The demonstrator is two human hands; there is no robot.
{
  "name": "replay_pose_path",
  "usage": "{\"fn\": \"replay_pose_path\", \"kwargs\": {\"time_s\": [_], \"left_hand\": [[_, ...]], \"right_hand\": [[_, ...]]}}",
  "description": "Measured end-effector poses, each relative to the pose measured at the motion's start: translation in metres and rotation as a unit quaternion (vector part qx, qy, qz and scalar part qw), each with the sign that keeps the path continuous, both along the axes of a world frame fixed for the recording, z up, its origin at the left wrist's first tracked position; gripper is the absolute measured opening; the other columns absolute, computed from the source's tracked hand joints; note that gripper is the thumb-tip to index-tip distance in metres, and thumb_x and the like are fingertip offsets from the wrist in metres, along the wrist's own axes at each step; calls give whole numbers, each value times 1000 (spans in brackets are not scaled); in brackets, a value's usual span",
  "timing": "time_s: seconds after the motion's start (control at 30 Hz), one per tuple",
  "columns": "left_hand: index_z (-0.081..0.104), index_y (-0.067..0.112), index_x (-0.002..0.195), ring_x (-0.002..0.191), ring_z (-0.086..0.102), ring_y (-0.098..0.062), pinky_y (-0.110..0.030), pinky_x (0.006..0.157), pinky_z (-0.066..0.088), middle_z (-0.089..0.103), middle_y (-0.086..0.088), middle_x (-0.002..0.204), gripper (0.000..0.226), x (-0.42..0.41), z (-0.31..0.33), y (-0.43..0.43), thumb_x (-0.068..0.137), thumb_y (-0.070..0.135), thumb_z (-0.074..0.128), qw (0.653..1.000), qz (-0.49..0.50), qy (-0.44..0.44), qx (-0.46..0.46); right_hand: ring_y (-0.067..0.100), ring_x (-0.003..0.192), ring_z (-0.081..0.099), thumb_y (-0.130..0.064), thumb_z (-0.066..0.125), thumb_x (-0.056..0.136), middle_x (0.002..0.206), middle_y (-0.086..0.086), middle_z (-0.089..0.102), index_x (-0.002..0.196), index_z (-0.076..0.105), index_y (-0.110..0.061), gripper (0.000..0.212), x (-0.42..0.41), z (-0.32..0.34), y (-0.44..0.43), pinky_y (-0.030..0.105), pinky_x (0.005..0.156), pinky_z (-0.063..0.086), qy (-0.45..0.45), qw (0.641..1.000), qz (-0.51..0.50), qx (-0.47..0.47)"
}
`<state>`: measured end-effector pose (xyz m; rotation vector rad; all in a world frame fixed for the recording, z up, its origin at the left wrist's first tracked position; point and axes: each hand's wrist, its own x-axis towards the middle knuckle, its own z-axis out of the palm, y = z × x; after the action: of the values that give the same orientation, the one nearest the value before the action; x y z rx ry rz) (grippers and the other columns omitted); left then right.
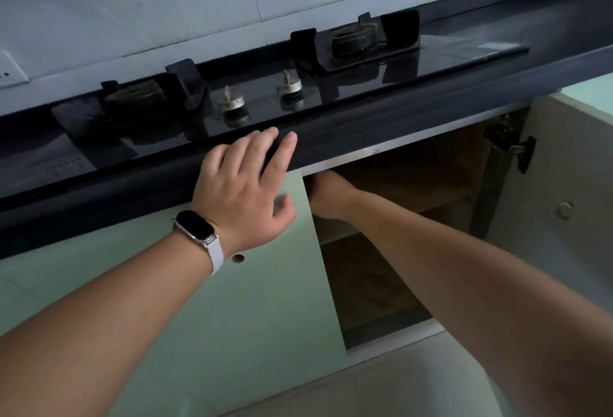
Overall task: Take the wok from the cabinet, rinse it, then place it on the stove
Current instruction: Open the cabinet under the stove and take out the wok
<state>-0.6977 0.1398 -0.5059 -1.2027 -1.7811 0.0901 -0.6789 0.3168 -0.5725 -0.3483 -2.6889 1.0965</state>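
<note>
On the far left I see the closed cabinet door (pixel 232 300), pale green, with a small round hole where a knob might go. Above it, my left hand (pixel 243 191) rests on the dark front edge of the counter (pixel 99 184), fingers spread flat, thumb hanging down over the door, gripping nothing; a dark watch (pixel 195 226) sits on that wrist. Up on the counter, the stove (pixel 265 108) lies bare, both burners free, two knobs in the middle.

Moving right, my right hand (pixel 328 196) is deep inside the open cabinet (pixel 414 191), tucked behind the edge of the closed door. Its fingers are hidden, so I cannot tell whether they are curled on anything or loose. The wok is nowhere in my view; I judge it sits back in the shadow to the left, where that hand is reaching. The right-hand door (pixel 564 217) is swung wide.

So I read this as the very first step: fetching the wok. Next I need a firm hold, then a pull out clear of the shelf (pixel 431 197) and door frame.
</note>
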Motion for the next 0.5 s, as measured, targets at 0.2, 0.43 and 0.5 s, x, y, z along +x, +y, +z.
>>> {"fn": "replay_pose_path", "kwargs": {"time_s": [0.2,0.43,0.5], "left_hand": [[46,9,142,113,61,-35,-44,84,39,61,-17,133,74,-3,-2,1,75,37,60,1000,-5,9,2],[44,10,142,113,61,-35,-43,84,40,61,-17,133,74,-5,-4,2,75,37,59,1000,-7,21,7],[46,9,141,112,61,-35,-44,83,40,62,-17,132,73,-5,-4,2,75,37,59,1000,-8,26,9]], "right_hand": [[25,118,50,-25,49,101,130,6,55,129,50,-16,30,4,42,-3,32,97,38,-116,973,46,196],[19,146,25,4,60,76,155,9,33,146,28,3,77,7,56,-54,9,115,12,9,978,-145,147],[19,147,22,-8,48,99,158,8,28,147,31,-4,51,-1,59,-27,10,114,2,-47,989,-23,137]]}}
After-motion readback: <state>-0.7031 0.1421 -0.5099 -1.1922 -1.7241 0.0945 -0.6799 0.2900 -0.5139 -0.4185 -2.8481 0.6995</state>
